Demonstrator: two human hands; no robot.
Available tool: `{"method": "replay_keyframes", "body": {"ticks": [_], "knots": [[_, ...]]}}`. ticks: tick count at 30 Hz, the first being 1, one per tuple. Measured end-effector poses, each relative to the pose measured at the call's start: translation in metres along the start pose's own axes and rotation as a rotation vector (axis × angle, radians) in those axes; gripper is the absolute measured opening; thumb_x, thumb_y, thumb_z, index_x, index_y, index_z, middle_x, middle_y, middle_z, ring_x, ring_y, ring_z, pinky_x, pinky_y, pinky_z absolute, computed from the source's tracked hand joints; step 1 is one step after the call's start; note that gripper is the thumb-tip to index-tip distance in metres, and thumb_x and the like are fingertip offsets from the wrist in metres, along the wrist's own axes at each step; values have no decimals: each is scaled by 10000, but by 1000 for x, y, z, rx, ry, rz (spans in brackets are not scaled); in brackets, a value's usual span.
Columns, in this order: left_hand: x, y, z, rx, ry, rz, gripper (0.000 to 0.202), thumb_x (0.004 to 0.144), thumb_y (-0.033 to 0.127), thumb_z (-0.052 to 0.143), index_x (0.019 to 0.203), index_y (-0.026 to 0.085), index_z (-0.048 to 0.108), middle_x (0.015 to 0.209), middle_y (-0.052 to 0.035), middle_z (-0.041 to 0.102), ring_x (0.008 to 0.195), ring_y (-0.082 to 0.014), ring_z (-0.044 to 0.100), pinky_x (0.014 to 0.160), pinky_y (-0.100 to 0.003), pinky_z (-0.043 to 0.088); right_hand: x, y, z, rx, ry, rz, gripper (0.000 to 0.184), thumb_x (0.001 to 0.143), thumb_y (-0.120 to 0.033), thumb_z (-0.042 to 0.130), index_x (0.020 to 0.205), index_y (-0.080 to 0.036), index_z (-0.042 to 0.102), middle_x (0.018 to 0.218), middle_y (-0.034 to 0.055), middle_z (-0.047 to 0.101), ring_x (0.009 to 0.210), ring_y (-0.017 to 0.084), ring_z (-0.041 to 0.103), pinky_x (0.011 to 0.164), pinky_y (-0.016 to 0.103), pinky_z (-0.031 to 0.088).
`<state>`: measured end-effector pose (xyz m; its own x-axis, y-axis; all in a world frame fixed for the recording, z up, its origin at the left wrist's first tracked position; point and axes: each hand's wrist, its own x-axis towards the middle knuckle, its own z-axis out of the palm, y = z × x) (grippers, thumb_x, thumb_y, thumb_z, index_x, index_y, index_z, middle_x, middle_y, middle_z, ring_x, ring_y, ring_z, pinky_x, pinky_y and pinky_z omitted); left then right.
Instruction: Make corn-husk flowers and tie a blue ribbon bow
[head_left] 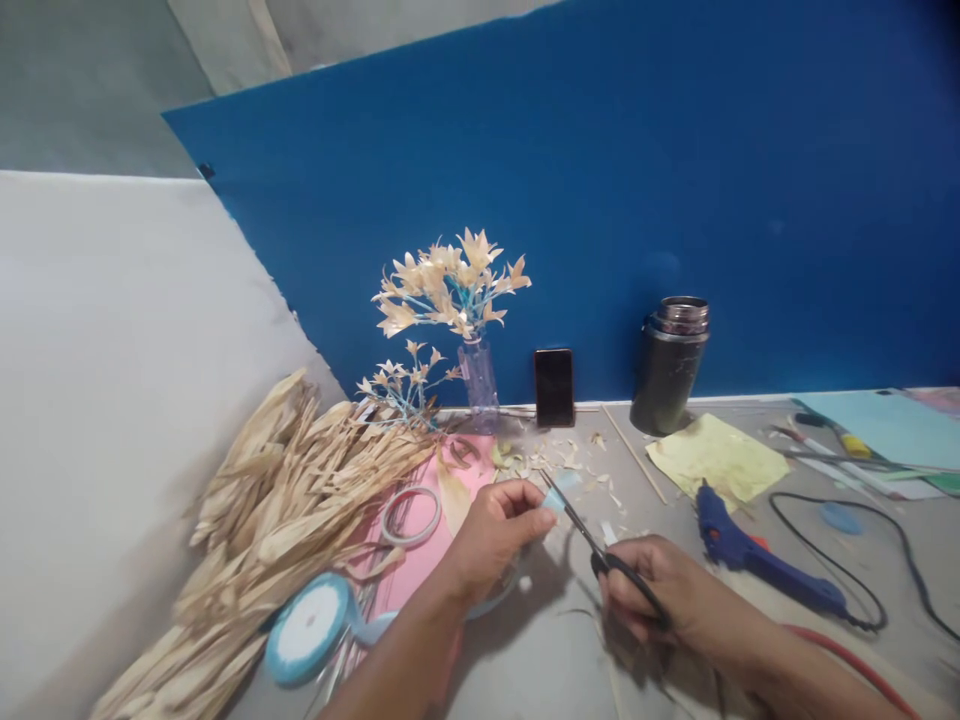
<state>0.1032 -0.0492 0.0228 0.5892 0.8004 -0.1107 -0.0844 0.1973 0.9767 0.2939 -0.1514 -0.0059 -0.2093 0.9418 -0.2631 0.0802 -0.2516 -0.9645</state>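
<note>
My left hand pinches a light blue ribbon, whose end sticks out past my thumb and fingertip. My right hand is closed around the black handles of a pair of scissors. Their blades point up and left, beside the ribbon end; whether they touch it I cannot tell. A blue ribbon spool stands left of my left forearm, with ribbon running from it behind that arm. Beyond my left wrist, a roll of white tape lies on pink paper.
Dried corn husks are heaped at the left. Husk flowers stand in a clear vase, near a phone and a dark flask. At right lie yellow paper, a blue glue gun and its cord.
</note>
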Motion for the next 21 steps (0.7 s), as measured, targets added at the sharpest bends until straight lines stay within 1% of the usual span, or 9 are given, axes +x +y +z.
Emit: {"method": "replay_keyframes", "body": {"ticks": [3, 7, 10, 13, 17, 19, 21], "knots": [[3, -3, 0, -21, 17, 27, 450, 602, 446, 917, 682, 158, 580, 536, 64, 503, 455, -56, 410, 463, -195, 309, 0, 1, -1, 25, -20, -14, 425, 812, -546, 646, 626, -195, 493, 506, -43, 496, 427, 51, 264, 424, 231, 148], [2, -7, 4, -50, 26, 33, 433, 616, 435, 905, 680, 166, 572, 513, 59, 512, 442, -73, 432, 457, -204, 330, -4, -4, 2, 20, -58, -44, 581, 777, -746, 628, 655, -196, 485, 533, -40, 492, 437, 53, 270, 430, 235, 154], [1, -7, 8, -48, 29, 18, 424, 611, 418, 905, 668, 166, 568, 516, 60, 508, 445, -71, 436, 463, -203, 331, -6, -11, 6, -26, -62, -63, 666, 775, -843, 552, 649, -192, 485, 548, -24, 494, 457, 65, 319, 455, 241, 195], [0, -7, 10, -30, 21, 25, 426, 608, 414, 906, 655, 164, 564, 519, 59, 500, 454, -71, 441, 471, -204, 328, -7, -16, 9, -51, -69, -49, 700, 771, -878, 515, 663, -187, 498, 562, -13, 507, 467, 72, 334, 467, 243, 219], [0, -8, 9, -20, 39, 56, 412, 632, 431, 891, 661, 163, 579, 523, 55, 507, 453, -71, 432, 477, -210, 336, -8, -17, 9, -16, -85, -46, 725, 714, -894, 566, 756, -171, 555, 592, -4, 534, 484, 86, 354, 467, 241, 240], [0, -10, 8, -30, 46, 55, 408, 643, 439, 885, 671, 165, 584, 526, 53, 512, 455, -73, 429, 480, -213, 337, -9, -15, 9, -6, -89, -54, 704, 731, -872, 577, 761, -169, 559, 595, -5, 534, 495, 90, 363, 474, 242, 251], [1, -12, 6, -33, 36, 54, 402, 651, 435, 883, 675, 166, 585, 532, 51, 514, 467, -78, 434, 490, -216, 338, -9, -14, 8, -14, -97, -79, 659, 776, -831, 576, 716, -176, 537, 570, -19, 504, 495, 87, 359, 488, 244, 255]]}}
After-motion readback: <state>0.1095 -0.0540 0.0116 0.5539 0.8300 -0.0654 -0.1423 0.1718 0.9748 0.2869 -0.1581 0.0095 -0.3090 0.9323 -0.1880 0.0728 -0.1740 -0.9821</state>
